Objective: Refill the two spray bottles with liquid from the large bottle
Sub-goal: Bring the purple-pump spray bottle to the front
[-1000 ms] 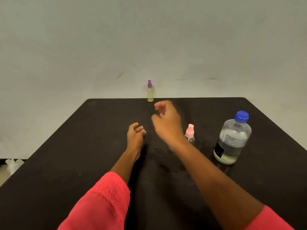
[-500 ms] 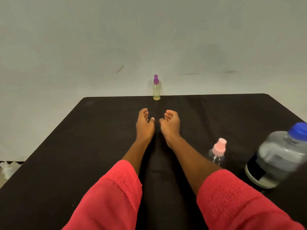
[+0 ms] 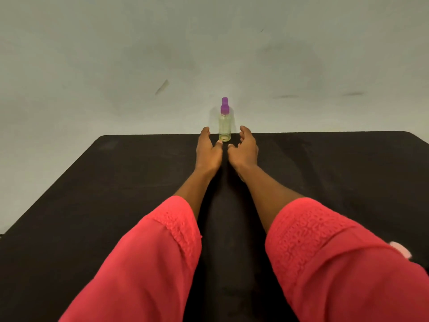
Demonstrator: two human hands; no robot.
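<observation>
A small clear spray bottle with a purple cap (image 3: 224, 123) stands upright at the far edge of the black table (image 3: 92, 194), against the wall. My left hand (image 3: 207, 151) is just left of its base and my right hand (image 3: 243, 148) just right of it, both with fingers loosely spread and neither touching the bottle. The pink cap of the second spray bottle (image 3: 400, 249) peeks out behind my right sleeve at the right edge. The large bottle is out of view.
A pale grey wall (image 3: 209, 54) rises directly behind the table's far edge. My two red sleeves (image 3: 151, 263) cover much of the near table.
Both hands have reached forward side by side to the purple-capped bottle. The view has shifted, so the large bottle has left the frame on the right and the pink-capped bottle is nearly hidden.
</observation>
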